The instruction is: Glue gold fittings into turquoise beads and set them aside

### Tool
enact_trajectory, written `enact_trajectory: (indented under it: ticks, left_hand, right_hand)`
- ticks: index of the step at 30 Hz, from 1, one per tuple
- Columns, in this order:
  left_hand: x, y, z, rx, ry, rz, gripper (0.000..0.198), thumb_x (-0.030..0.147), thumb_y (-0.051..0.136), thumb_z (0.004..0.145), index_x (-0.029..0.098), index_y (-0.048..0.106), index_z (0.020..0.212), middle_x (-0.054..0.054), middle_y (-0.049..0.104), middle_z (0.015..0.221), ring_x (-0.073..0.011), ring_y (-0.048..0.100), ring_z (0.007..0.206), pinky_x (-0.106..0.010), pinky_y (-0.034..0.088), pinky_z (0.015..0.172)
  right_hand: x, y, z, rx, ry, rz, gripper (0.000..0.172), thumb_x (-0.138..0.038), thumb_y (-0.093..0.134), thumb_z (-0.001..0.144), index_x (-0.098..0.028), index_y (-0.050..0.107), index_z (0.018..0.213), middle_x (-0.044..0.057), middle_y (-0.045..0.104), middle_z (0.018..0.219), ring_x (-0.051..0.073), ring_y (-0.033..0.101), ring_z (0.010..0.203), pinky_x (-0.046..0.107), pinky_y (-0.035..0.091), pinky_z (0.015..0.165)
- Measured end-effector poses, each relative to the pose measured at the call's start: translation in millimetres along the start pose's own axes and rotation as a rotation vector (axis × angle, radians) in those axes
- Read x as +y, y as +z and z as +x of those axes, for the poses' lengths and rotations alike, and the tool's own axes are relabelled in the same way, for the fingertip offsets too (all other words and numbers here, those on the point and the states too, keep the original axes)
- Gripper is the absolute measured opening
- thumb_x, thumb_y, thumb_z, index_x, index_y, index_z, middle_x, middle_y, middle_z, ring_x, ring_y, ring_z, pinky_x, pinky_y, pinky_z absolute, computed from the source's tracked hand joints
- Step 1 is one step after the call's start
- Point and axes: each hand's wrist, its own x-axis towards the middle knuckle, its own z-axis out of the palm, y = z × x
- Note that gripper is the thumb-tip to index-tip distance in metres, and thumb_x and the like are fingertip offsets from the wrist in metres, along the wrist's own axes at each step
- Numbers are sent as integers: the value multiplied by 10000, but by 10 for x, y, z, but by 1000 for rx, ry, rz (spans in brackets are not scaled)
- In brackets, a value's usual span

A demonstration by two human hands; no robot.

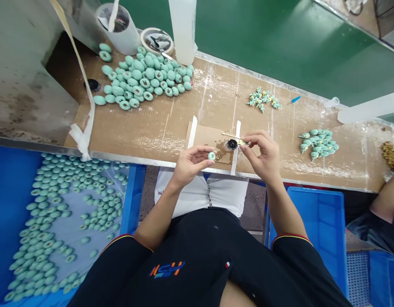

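Between the fingertips of my left hand (193, 163) is a mint-green egg shell (211, 156) with a dark opening facing up. My right hand (263, 152) pinches a small yellow and green figure (241, 143) at the rim of a small black-topped pot (231, 144). A thin stick (230, 135) lies just behind the pot. Under the pot is a stained piece of cardboard (205, 135), held by strips of white tape (192, 131). The pot's contents look dark, and I cannot make them out.
Many green egg shells (148, 73) are heaped at the back left, and more fill a blue bin (128, 209). Small figures (263, 99) and finished-looking green pieces (318, 144) lie to the right. A white bottle (183, 32) stands behind. Another person's arm (386, 198) shows at the right edge.
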Motion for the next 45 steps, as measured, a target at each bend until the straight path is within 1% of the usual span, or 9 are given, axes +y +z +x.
enact_trajectory:
  ticks: [6,9,13,19,25,30,33,40,45]
  left_hand:
    - [42,185,-13,-29,62,10,340,399,964,716,204,843,967,-66,799,934,-187,771,884,-308,652,832]
    - [62,239,-25,-52,106,19,316,403,951,742,219,846,977,-58,777,917,-179,765,863,-296,654,787]
    - [65,278,-50,-81,117,37,306,412,928,777,227,846,1006,-59,764,938,-176,762,857,-296,652,770]
    - [62,278,-78,-97,115,105,301,419,917,789,237,852,1019,-58,742,944,-173,737,858,-301,636,778]
    - [144,236,-62,-127,233,273,262,435,895,813,253,865,1000,-46,728,861,-147,703,779,-252,599,670]
    - [192,213,-38,-156,286,359,258,453,876,832,251,869,991,-54,729,836,-155,690,765,-269,593,674]
    - [190,211,-33,-180,265,353,241,419,886,827,253,868,1000,-47,717,824,-153,686,762,-272,598,692]
    - [132,268,-42,-163,72,170,383,493,921,762,207,834,1001,-42,707,865,-158,712,794,-266,612,716]
    - [163,327,-18,-151,103,197,330,495,936,739,201,822,834,-22,651,774,-137,645,713,-256,558,638]
  right_hand:
    - [-297,203,-301,71,185,305,151,-404,686,1001,-260,730,1019,66,739,1010,215,709,953,372,609,774]
    - [-341,315,-397,74,305,385,208,-462,693,989,-259,723,1021,78,730,1016,228,711,966,404,626,818]
    - [-330,412,-460,73,375,464,251,-501,707,974,-255,717,1025,89,724,1041,236,711,994,413,637,840]
    - [-315,419,-511,67,404,480,282,-538,722,957,-260,724,1006,89,727,1041,233,722,987,395,644,814]
    - [-294,340,-515,-2,333,444,179,-424,717,980,-246,717,960,83,744,1003,210,728,918,346,613,731]
    - [-304,282,-487,-25,272,339,136,-338,729,969,-245,716,871,62,762,973,201,726,876,341,605,735]
    - [-294,275,-489,-16,263,330,144,-323,751,955,-247,732,834,55,770,948,202,731,861,343,608,741]
    - [-290,333,-557,54,397,420,236,-491,775,930,-256,776,905,72,779,950,229,749,891,374,632,743]
    - [-313,300,-544,75,387,443,226,-438,768,946,-252,754,820,47,763,881,207,738,837,371,625,760]
